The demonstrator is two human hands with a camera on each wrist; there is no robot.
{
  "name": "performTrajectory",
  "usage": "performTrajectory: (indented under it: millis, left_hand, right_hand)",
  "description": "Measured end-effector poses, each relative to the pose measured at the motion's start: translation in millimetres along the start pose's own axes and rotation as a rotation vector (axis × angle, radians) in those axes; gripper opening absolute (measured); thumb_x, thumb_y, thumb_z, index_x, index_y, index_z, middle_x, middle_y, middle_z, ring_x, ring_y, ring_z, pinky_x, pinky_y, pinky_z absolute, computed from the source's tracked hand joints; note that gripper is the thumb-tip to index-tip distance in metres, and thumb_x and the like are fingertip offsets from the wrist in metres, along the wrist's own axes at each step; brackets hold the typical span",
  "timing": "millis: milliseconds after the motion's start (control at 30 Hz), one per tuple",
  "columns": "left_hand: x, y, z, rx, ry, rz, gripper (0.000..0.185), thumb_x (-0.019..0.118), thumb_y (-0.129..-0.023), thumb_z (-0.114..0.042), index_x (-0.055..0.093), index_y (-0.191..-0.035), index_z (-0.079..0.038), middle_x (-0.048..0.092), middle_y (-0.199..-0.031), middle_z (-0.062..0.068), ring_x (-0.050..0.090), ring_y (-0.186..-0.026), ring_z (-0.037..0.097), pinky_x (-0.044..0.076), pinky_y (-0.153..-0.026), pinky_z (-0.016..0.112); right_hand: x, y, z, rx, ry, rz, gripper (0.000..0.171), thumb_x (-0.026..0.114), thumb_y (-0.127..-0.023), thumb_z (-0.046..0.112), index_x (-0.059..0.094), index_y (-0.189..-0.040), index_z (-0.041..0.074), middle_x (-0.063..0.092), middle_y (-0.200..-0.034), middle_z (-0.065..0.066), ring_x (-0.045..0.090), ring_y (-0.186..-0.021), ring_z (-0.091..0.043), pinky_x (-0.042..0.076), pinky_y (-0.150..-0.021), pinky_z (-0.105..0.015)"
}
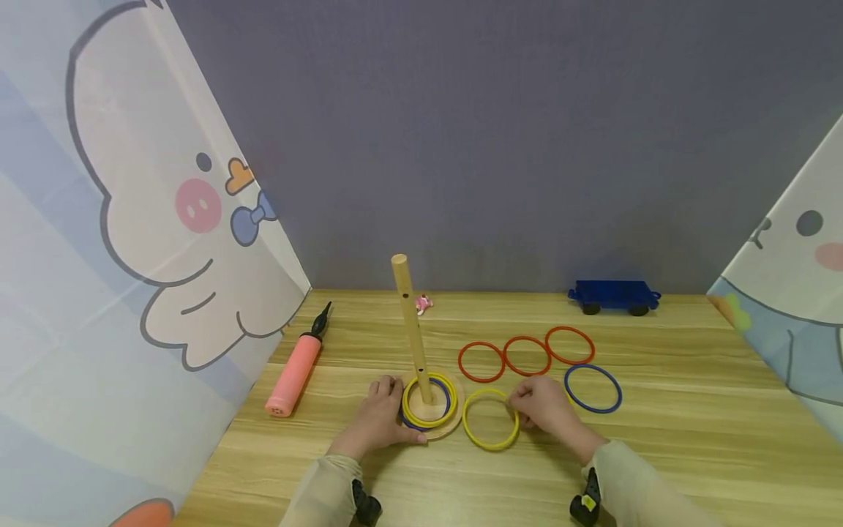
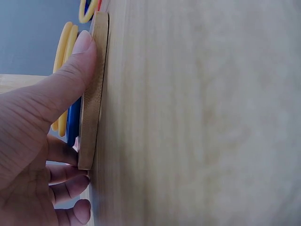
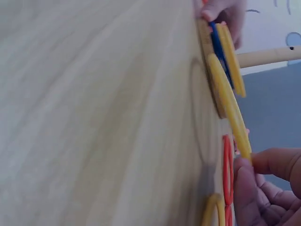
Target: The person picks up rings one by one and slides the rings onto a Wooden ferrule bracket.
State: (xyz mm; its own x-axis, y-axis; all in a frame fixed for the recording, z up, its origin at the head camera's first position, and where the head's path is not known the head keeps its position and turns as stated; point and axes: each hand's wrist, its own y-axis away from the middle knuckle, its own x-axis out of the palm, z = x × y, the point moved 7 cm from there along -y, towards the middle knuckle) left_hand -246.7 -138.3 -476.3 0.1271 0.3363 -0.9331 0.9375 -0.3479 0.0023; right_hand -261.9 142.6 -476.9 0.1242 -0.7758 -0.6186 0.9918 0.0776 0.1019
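Yellow ring [image 1: 490,419] sits on the tabletop [image 1: 691,439] just right of the peg stand [image 1: 431,410], right hand [image 1: 545,405] pinching its edge, lifted slightly. Left hand [image 1: 382,413] grips the stand's base. Looks like three rings are on; three red [image 1: 527,355] and one blue [image 1: 593,388] wait further right.

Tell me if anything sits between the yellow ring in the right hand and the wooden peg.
Nothing visible does. The right hand pinches the yellow ring beside the peg; its far edge overlaps the round base, which the left hand steadies.
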Motion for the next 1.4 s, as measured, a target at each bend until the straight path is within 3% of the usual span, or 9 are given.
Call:
performTrajectory:
  millis: [167, 367, 667, 1400]
  left_hand:
    - [0.1, 0.6, -0.3, 0.004, -0.006, -0.003, 0.117, 0.081, -0.063, -0.065, 0.039, -0.143, 0.010, 0.040, -0.134, 0.023, 0.036, -0.124, 0.039, 0.041, -0.097, 0.051]
    - [1.2, 1.5, 0.3, 0.008, 0.002, -0.011, 0.117, 0.081, -0.063, -0.064, 0.039, -0.143, 0.010, 0.040, -0.134, 0.023, 0.036, -0.124, 0.039, 0.042, -0.096, 0.052]
    - [1.3, 1.5, 1.0, 0.013, 0.002, -0.022, 0.116, 0.082, -0.063, -0.063, 0.040, -0.141, 0.011, 0.041, -0.132, 0.023, 0.037, -0.123, 0.039, 0.043, -0.094, 0.053]
    - [-4.3, 3.3, -3.7, 0.013, 0.001, -0.021, 0.114, 0.085, -0.063, -0.060, 0.041, -0.141, 0.011, 0.042, -0.129, 0.022, 0.038, -0.120, 0.038, 0.043, -0.093, 0.052]
  right_hand:
    - [-4.3, 0.1, 5.5, 0.006, -0.205, 0.024, 0.007, 0.069, -0.086, 0.004, 0.070, -0.082, 0.000, 0.062, -0.061, -0.006, 0.059, -0.053, -0.016, 0.052, -0.051, -0.032]
    - [-9.6, 3.8, 18.9, 0.035, -0.399, 0.062, 0.016, 0.069, -0.090, 0.006, 0.068, -0.094, -0.009, 0.068, -0.077, -0.016, 0.059, -0.057, -0.019, 0.054, -0.056, -0.035]
    - [-24.3, 6.8, 49.1, -0.033, -0.459, 0.039, 0.020, 0.070, -0.091, 0.012, 0.069, -0.098, -0.007, 0.068, -0.078, -0.007, 0.063, -0.063, -0.023, 0.056, -0.060, -0.037]
    - [-61.0, 16.1, 129.3, -0.183, -0.576, 0.000, 0.025, 0.070, -0.091, 0.016, 0.067, -0.101, -0.007, 0.068, -0.078, -0.010, 0.064, -0.060, -0.021, 0.056, -0.060, -0.035]
